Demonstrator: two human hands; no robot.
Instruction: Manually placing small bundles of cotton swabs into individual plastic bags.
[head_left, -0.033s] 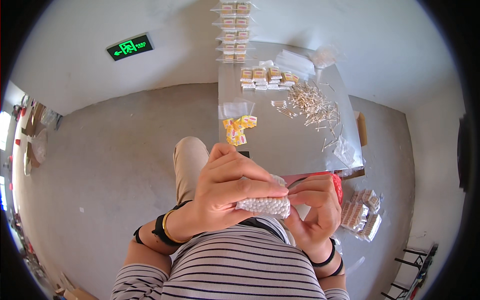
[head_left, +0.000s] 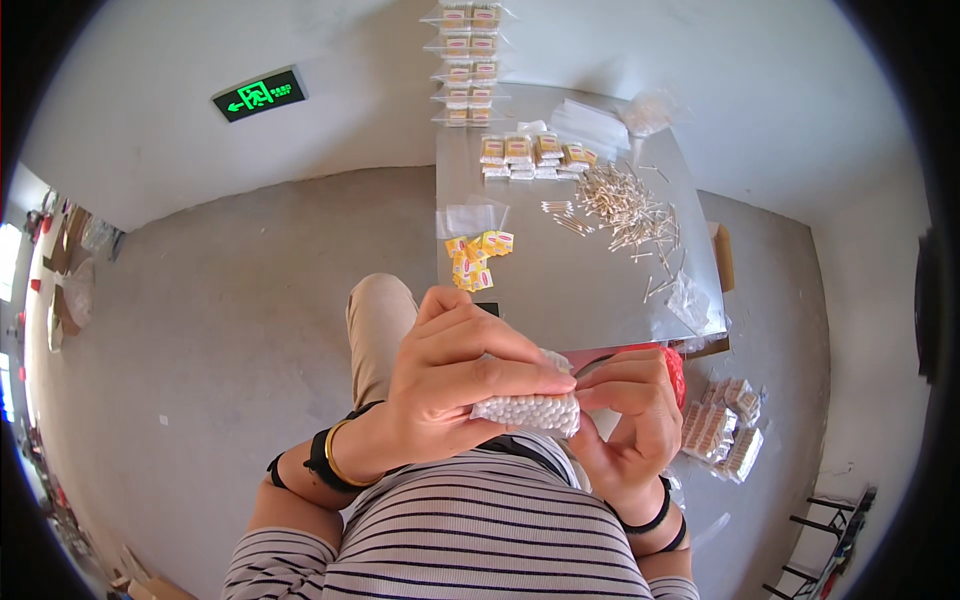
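Both hands close on a small clear packet of white-tipped cotton swabs (head_left: 528, 411), held close in front of the person's striped shirt. Left hand (head_left: 455, 385) wraps over the packet from above, its fingers (head_left: 500, 352) curled down along the top and far side and the thumb pressed against the near edge, so the grip is clamped tight on the bundle. Right hand (head_left: 630, 410) meets it from the right, fingertips pinched together on the packet's right end. Just behind the right hand, a red round object (head_left: 672, 368) shows, mostly hidden. Farther off stands a grey rectangular table (head_left: 560, 290), with a loose heap of wooden-stemmed swabs (head_left: 625, 212) on its far right part, small yellow-and-orange packets (head_left: 475, 255) on its near left, and rows of filled clear packets (head_left: 530, 155) along the far edge. On the concrete floor at the right lie more filled packets (head_left: 722, 428).
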